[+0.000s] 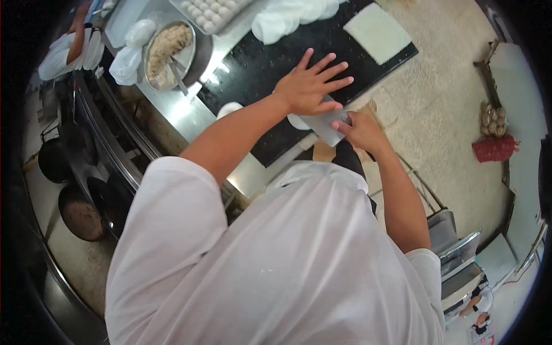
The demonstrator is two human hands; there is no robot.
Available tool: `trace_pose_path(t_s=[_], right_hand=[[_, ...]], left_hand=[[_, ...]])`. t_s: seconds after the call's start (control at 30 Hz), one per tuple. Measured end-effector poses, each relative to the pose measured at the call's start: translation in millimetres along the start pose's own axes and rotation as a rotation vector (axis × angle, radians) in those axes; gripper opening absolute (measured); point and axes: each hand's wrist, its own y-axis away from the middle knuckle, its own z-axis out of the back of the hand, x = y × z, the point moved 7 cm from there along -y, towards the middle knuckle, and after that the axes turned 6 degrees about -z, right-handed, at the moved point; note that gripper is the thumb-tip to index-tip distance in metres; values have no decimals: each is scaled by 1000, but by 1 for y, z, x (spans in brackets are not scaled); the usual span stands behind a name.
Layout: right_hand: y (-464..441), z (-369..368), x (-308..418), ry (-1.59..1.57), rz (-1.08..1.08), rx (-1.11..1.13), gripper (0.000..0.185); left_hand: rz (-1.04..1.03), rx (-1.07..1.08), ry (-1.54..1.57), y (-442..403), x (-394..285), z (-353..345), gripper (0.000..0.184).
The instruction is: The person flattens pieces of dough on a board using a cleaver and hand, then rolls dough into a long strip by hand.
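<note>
My left hand is palm down with its fingers spread, over a black work board. Its heel and thumb overlap the upper part of a wide metal cleaver blade; whether it presses on the blade I cannot tell. My right hand is closed around the cleaver's handle end, with the thumb on the blade. A white dough piece shows partly at the blade's left edge. Another pale round piece lies beside my left forearm. Flat white dough rounds overlap in a row at the board's far edge.
Left of the board stands a metal bowl of brownish filling with a metal spatula. A tray of dough balls sits behind. On the board's far right is a white cloth-like square. Dark woks are at left, near another person.
</note>
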Motion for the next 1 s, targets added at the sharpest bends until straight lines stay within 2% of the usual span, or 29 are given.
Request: trace_pose_path(t_s=[0.1,0.17,0.23,0.3,0.37,0.4,0.5,0.6,0.63,0.7,0.73,0.8,0.83,0.9,0.93,1.0], right_hand=[[11,-3,-8,62,-136,9,50],[35,-22,-20,22,60,-138,60],[48,-73,-59,-43,81,-175,63],[48,-79,-63,-124,66,-224,67],[40,-53,-41,9,-163,-234,66],[32,-41,-32,114,-42,-317,74],[0,8,-1,124,-117,-243,73],[15,5,13,175,-75,-340,74],[21,-16,-7,180,-77,-320,74],[53,-56,-29,258,384,-586,62],[62,-56,-27,259,383,-584,62],[61,-54,-43,60,-49,-360,67],[62,-42,-36,49,-75,-345,67],[37,-9,-20,141,-164,-221,71],[27,3,-13,194,-202,-160,71],[7,22,2,207,-158,-217,70]], left_hand=[[-40,-72,12,-17,9,2,72],[-71,-30,45,-2,-17,3,72],[-419,182,193,27,-62,-10,72],[-424,168,224,19,-56,-13,73],[-429,150,247,5,-46,-9,73],[-410,139,158,-6,-28,-7,73],[-354,71,6,-38,13,1,74],[-334,48,37,-29,8,-3,74],[-349,52,72,-21,0,-4,74],[-344,165,160,16,-42,-4,72],[-361,153,201,19,-61,-8,72],[-395,100,187,4,-61,-14,70],[-401,112,216,-2,-59,-9,70],[-281,108,21,-21,-33,3,69],[-243,89,37,-25,-20,1,69],[-228,33,0,-36,8,2,69]])
